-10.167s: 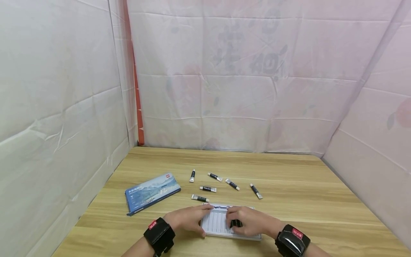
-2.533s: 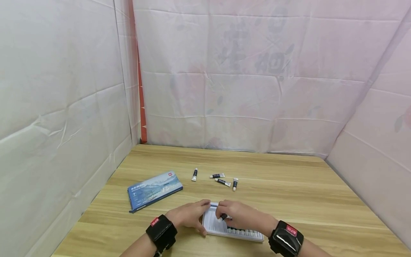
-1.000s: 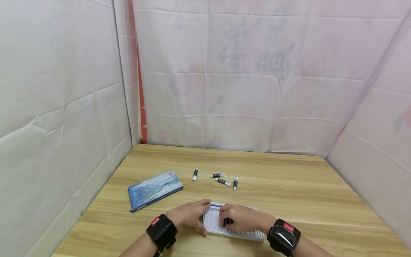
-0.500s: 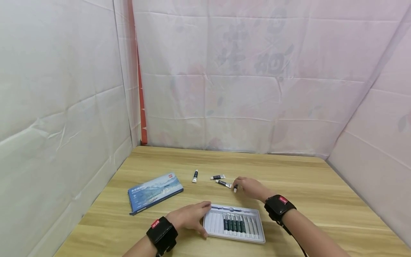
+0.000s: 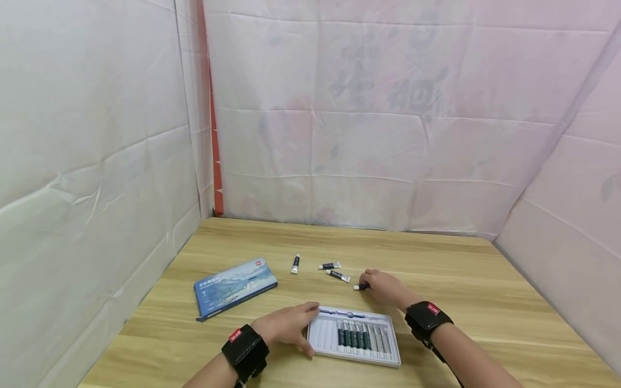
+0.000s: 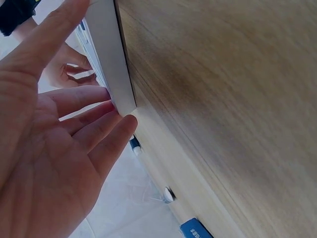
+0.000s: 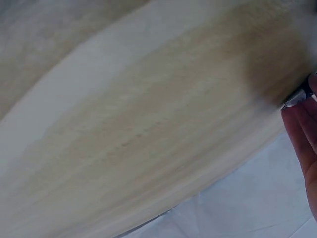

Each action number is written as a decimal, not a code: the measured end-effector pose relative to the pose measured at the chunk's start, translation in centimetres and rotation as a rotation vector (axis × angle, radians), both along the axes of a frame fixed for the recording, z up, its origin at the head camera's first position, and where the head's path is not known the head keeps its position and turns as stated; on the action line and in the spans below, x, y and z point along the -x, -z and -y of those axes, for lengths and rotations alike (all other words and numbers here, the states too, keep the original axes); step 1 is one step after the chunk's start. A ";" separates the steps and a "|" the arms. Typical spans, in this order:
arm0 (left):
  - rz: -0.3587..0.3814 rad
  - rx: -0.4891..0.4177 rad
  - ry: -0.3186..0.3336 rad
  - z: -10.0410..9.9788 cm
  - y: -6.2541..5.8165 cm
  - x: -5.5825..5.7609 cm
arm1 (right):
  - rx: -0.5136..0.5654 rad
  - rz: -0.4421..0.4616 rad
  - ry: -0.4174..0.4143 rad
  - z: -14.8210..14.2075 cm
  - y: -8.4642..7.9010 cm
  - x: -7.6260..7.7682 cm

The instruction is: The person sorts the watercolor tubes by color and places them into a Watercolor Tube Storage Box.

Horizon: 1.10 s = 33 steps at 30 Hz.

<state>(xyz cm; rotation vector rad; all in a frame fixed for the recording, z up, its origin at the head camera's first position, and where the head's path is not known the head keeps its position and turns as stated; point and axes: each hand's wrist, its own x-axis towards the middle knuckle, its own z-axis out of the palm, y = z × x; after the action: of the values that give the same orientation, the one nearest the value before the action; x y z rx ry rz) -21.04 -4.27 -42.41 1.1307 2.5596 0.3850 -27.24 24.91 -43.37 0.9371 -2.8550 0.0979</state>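
Head view: the right hand (image 5: 385, 287) pinches a small paint tube (image 5: 363, 286), white cap (image 5: 356, 288) pointing left, between the tray (image 5: 324, 335) and the far edge of the counter (image 5: 485, 302); the left hand (image 5: 286, 326) rests at the tray's left edge. Left wrist view: its fingers (image 6: 113, 144) lie extended, touching the tray without clenching. Right wrist view: the tube's silver end (image 7: 297, 97) pokes from the right hand's grip, probably light and squeezable, best held gently near that flat end.

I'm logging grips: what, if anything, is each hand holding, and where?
The right hand pinches a paint tube by its dark body, white cap exposed; the left hand only touches the tray at its left end.
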 end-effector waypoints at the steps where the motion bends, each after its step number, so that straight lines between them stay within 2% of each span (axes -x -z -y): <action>1: 0.005 0.000 -0.004 0.0 0.0 0.0 | 0.007 -0.005 -0.006 0.0 0.0 -0.1; 8: 0.003 -0.001 0.000 0.1 0.0 -0.1 | 0.071 -0.041 -0.041 0.1 -0.6 -1.0; 15: -0.002 -0.007 0.006 0.2 -0.2 -0.1 | 0.108 -0.089 -0.155 1.0 -1.2 -2.1; 25: 0.003 0.001 -0.009 0.1 -0.4 -0.1 | 0.123 -0.064 -0.223 3.1 -2.4 -4.2; 33: 0.003 -0.007 -0.002 0.1 -0.5 -0.2 | 0.137 -0.039 -0.296 4.1 -2.5 -5.4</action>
<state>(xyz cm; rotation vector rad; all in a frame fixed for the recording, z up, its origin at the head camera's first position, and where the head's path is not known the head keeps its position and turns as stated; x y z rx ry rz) -20.86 -4.33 -41.95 1.1299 2.5590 0.3959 -21.83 20.83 -40.89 1.3072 -2.6153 0.2971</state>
